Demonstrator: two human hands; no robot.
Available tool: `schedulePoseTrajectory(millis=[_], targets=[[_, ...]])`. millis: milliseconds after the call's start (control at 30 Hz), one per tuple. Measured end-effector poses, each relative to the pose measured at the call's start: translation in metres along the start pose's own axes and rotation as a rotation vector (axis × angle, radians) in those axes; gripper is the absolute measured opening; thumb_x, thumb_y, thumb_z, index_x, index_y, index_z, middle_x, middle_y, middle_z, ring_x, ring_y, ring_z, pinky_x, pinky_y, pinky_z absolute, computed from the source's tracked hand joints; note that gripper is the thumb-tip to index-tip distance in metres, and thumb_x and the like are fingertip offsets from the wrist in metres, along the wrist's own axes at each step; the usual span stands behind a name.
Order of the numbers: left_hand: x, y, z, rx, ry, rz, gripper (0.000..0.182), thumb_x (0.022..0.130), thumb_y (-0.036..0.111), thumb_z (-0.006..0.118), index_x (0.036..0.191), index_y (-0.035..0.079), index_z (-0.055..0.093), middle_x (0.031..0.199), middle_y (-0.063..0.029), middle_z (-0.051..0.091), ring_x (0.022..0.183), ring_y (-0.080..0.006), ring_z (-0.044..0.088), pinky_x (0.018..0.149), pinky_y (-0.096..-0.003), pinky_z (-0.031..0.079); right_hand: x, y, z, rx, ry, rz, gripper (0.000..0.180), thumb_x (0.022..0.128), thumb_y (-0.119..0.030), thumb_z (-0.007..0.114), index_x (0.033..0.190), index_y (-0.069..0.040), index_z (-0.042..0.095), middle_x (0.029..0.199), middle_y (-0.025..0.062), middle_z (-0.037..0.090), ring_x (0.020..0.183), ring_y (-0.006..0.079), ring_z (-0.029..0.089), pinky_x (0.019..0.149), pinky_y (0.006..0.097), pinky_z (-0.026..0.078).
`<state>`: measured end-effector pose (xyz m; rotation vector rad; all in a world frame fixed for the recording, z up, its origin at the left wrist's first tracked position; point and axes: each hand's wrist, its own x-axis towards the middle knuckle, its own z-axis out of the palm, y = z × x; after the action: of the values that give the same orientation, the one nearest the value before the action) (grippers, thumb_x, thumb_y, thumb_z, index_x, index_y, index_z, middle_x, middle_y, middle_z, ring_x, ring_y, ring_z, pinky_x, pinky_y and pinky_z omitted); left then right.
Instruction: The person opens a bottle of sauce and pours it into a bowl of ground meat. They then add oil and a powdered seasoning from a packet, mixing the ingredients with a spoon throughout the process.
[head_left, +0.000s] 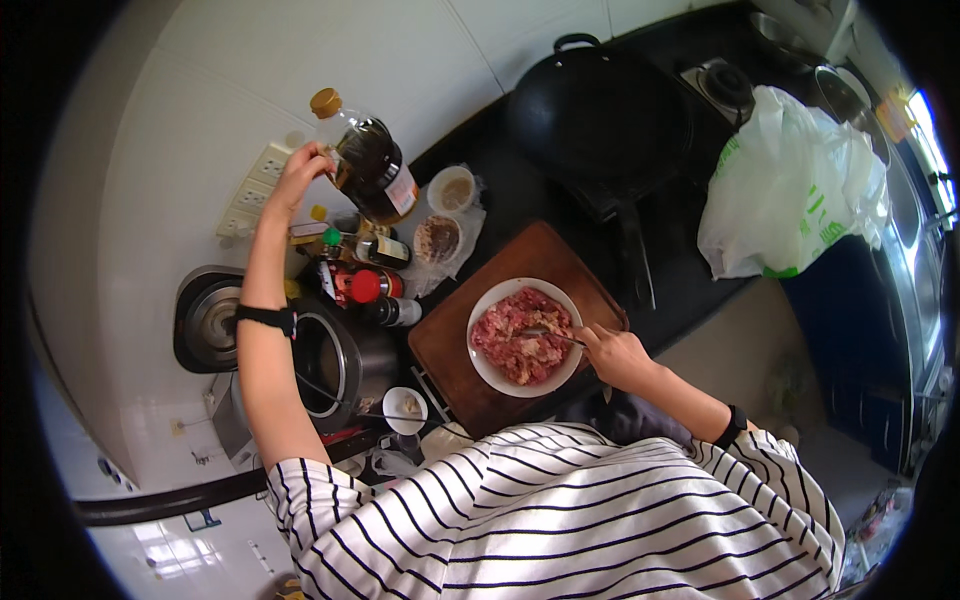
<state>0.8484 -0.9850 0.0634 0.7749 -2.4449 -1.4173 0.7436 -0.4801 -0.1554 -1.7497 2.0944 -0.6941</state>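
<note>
My left hand (302, 174) grips the handle of a large clear plastic bottle (369, 161) of dark liquid with a gold-brown cap, at the wall side of the counter. In my right hand (616, 357) is a metal utensil (574, 340), whose end rests in raw minced meat (523, 322). The meat fills much of a white bowl (481, 367), standing on a brown wooden cutting board (450, 405). Whether the utensil is a spoon or a fork cannot be told.
A black wok (600, 112) sits on the stove beyond the board. Seasoning bottles (384, 250), two small bowls (451, 190) on plastic and an open rice cooker (326, 364) stand at the left. A filled white plastic bag (787, 187) is at the right, near the sink.
</note>
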Motion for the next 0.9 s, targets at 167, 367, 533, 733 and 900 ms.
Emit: schedulePoseTrajectory(millis=[167,367,533,733,900], targets=[[-0.085,0.046,0.032,-0.482,-0.006,0.166,0.008,0.085,0.010,0.054,0.092,0.007,0.051,0.083,0.0015,0.050,0.073,-0.0080,0.045,0.073,-0.0235,0.038,0.000,0.011,0.003,-0.033,0.002,-0.044,0.045,0.076,-0.005,0.056,0.120,-0.002,0.046,0.089,0.0152,0.060,0.069,0.0312,0.064,0.056,0.0384,0.051],[-0.202,0.087,0.096,-0.270,0.087,0.036,0.018,0.087,0.015,0.067,0.096,0.009,0.052,0.088,0.0063,0.050,0.082,-0.0029,0.047,0.076,-0.0189,0.039,0.000,0.026,0.007,-0.055,-0.055,-0.087,0.040,0.082,-0.017,0.062,0.117,-0.004,0.047,0.093,0.0167,0.063,0.071,0.0333,0.065,0.059,0.0405,0.052],[-0.272,0.094,0.143,-0.456,0.169,0.022,0.018,0.088,0.014,0.067,0.092,0.008,0.051,0.084,0.0058,0.050,0.076,-0.0017,0.046,0.067,-0.0171,0.037,0.006,0.034,0.001,-0.078,-0.119,-0.145,0.034,0.082,-0.021,0.065,0.104,-0.003,0.046,0.085,0.0173,0.063,0.070,0.0323,0.065,0.057,0.0396,0.052],[-0.334,0.101,0.186,-0.592,0.251,-0.087,0.021,0.086,0.017,0.069,0.084,0.005,0.052,0.077,0.0036,0.053,0.064,-0.0022,0.045,0.056,-0.0180,0.035,0.024,-0.024,-0.070,-0.109,-0.101,-0.143,0.029,0.079,-0.023,0.067,0.093,-0.003,0.051,0.082,0.0125,0.058,0.072,0.0289,0.063,0.057,0.0366,0.052],[-0.357,0.121,0.236,-0.311,0.323,-0.191,0.022,0.080,0.006,0.073,0.076,0.003,0.052,0.064,0.0082,0.046,0.056,0.0012,0.037,0.049,-0.0172,0.027,0.050,-0.105,-0.160,0.295,0.264,-0.510,0.032,0.078,-0.022,0.071,0.101,-0.003,0.058,0.083,0.0109,0.057,0.071,0.0273,0.061,0.059,0.0352,0.051]])
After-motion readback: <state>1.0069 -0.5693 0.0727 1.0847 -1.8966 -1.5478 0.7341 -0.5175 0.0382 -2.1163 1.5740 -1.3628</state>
